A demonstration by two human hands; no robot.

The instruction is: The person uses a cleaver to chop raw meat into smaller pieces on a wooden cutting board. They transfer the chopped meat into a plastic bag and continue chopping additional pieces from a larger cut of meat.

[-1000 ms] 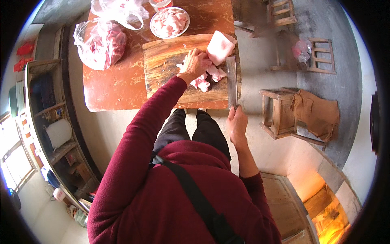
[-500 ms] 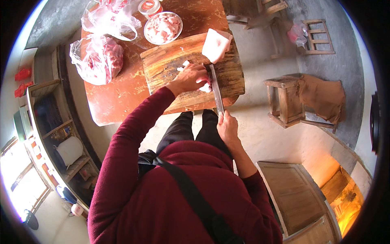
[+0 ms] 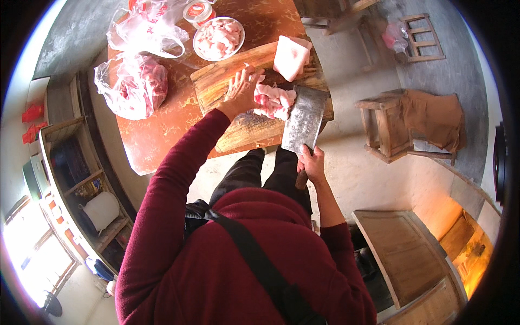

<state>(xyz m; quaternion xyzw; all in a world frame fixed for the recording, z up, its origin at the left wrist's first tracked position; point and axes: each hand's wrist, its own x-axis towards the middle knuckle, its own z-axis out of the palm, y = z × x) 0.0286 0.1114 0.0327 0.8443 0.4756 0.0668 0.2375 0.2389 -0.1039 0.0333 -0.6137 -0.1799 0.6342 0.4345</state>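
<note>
Your right hand (image 3: 311, 164) grasps the cleaver (image 3: 305, 120), blade at the meat pieces (image 3: 274, 101) on the chopping board (image 3: 238, 138), toward the worktop's (image 3: 145, 142) near right corner; your left hand (image 3: 239, 92), fingers extended, unclenched, flanks them. Cutting seems in hand; another stroke would call for fingertips clear.

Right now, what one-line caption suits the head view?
Right hand holds a cleaver, broad face showing, beside meat pieces on a wooden board; left hand at their other side.
</note>
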